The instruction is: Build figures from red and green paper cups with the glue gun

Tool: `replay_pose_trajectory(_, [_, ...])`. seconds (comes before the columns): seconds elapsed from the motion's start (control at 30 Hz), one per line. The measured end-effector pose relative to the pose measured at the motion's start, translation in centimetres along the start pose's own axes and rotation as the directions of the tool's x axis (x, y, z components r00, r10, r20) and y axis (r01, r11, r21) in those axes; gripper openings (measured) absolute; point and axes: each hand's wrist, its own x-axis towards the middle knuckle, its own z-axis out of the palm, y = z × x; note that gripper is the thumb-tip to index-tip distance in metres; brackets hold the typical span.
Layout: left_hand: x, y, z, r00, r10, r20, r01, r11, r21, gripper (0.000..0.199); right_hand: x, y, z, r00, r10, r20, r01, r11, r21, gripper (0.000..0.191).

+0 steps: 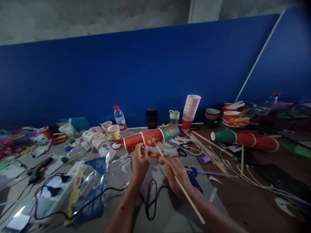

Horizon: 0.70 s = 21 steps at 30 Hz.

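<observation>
Red and green patterned paper cups (152, 137) are joined end to end in a row, lying roughly level above the table. My left hand (141, 159) has its fingers closed at the underside of the red cups, holding them. A long thin wooden stick (186, 194) is pinched in my right hand (175, 170). Its far tip meets the underside of the middle red cup, and its near end slants down toward me. Just beyond my right wrist lies a blue glue gun (193, 178), partly hidden by the hand. Scissors (183, 150) rest behind the right hand.
A similar cup row with a stick (245, 141) lies at right. Loose wooden sticks (209, 153) and white cables are nearby. Behind stand a tall cup stack (191, 108) and a water bottle (120, 119). A power strip (59, 191) and black cable (109, 189) occupy the left.
</observation>
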Motion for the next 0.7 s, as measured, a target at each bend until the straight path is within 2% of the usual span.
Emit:
replay_pose_trajectory(0.13, [-0.09, 0.28, 0.12, 0.999, -0.038, 0.032, 0.039, 0.999, -0.035, 0.019, -0.14, 0.28, 0.04, 1.000, 0.011, -0.006, -0.011, 1.000, 0.022, 0.028])
replay_pose_trajectory(0.43, [-0.22, 0.53, 0.62, 0.995, -0.101, 0.005, 0.101, 0.990, -0.098, 0.021, 0.11, 0.18, 0.27, 1.000, 0.018, -0.014, -0.019, 1.000, -0.018, 0.033])
replay_pose_trajectory(0.7, [-0.18, 0.22, 0.65, 0.996, -0.080, -0.040, 0.073, 0.986, -0.147, 0.020, -0.20, -0.38, -0.12, 0.999, 0.007, -0.036, -0.007, 1.000, 0.004, 0.032])
